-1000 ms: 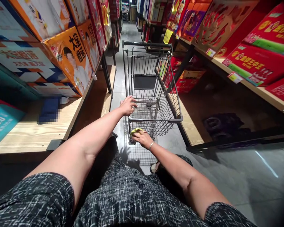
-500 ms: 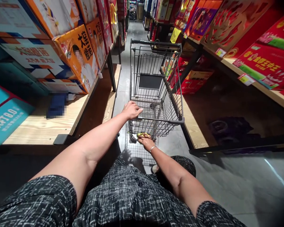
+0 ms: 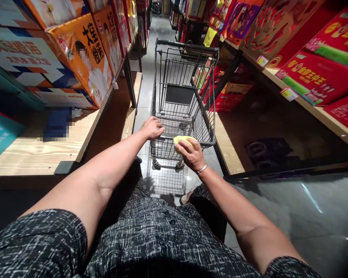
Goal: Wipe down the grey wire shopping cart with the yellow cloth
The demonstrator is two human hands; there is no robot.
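A grey wire shopping cart [image 3: 211, 100] stands in the aisle just ahead of me. My left hand [image 3: 152, 127] rests curled over the near left corner of its front rim. My right hand [image 3: 191, 151] presses a yellow cloth [image 3: 182, 140] against the near rim of the cart, fingers closed over the cloth. A thin bracelet sits on my right wrist. The cart's basket holds nothing I can see.
Wooden shelves line both sides: orange and white boxes [image 3: 87, 58] on the left, red gift boxes [image 3: 316, 73] on the right. A low wooden shelf [image 3: 37, 154] juts out at the left. The grey tiled aisle [image 3: 162, 27] runs on beyond the cart.
My right hand has lifted the yellow cloth from low on the cart's front wire up to the top rim. My left hand stays on the cart's corner.
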